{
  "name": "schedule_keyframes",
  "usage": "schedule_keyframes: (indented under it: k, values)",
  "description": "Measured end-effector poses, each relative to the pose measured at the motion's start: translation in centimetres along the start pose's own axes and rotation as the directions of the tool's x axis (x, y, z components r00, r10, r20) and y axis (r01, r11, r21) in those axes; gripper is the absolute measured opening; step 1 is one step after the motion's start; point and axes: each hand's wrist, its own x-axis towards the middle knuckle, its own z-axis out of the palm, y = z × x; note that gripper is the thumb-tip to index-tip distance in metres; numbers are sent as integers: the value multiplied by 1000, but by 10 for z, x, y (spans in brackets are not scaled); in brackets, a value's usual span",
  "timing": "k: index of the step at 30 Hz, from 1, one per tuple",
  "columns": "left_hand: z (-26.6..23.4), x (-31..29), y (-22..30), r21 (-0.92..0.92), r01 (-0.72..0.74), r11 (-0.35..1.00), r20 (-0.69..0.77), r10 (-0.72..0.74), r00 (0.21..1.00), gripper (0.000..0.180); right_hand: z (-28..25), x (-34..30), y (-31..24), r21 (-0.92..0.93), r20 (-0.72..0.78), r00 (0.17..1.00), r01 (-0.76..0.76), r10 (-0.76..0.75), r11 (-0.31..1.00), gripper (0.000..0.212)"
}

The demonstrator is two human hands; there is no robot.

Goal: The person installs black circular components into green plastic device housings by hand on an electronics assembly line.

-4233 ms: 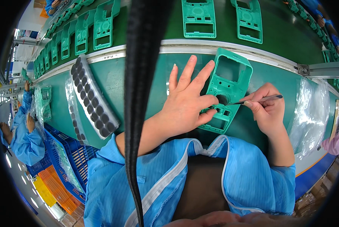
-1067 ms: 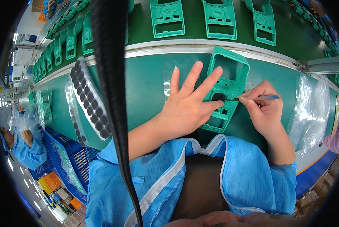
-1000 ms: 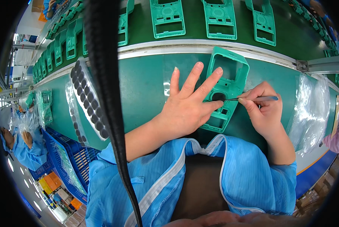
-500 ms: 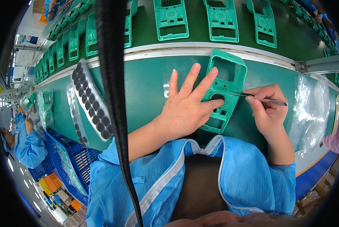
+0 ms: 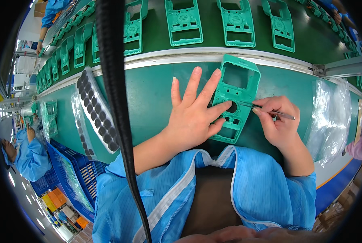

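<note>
In front of me on the green mat lies a green plastic housing (image 5: 247, 92), tilted a little, with a large window at its far end. A round black disc (image 5: 232, 107) sits in the circular recess at its middle. My left hand (image 5: 191, 115) rests with fingers spread; its index finger and thumb reach onto the housing's left side, the index fingertip touching the disc's edge. My right hand (image 5: 279, 118) is closed around metal tweezers (image 5: 273, 111), whose tips reach over the housing at the recess's right edge.
A white sheet of round black discs (image 5: 96, 109) lies to the left, beside a clear strip with more discs. Beyond a metal rail (image 5: 181, 53), several green housings (image 5: 184, 22) stand in a row. Clear plastic film (image 5: 330, 117) is at right. Blue crates (image 5: 78, 170) and a co-worker are at left.
My left hand has slid slightly left, baring more of the disc. My right hand and the tweezers have shifted left and a little down, toward the recess. The housing has turned slightly.
</note>
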Motion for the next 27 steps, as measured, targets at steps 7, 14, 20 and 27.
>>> schedule_keyframes:
  k: [7,14,20,27]
  values:
    - [0,-1,-2,36,-38,999,-32,39,999,29,2,0,1,-94,77,987,145,-138,985,17]
    - [14,-4,-1,34,-114,993,-39,115,993,27,3,-1,0,-119,79,983,172,-163,978,18]
    - [10,-2,4,65,-68,996,-9,69,998,33,6,-1,3,-142,49,979,202,-197,969,18]
    - [3,2,8,77,9,997,34,-12,999,38,-2,0,-1,50,-85,996,7,-3,999,14]
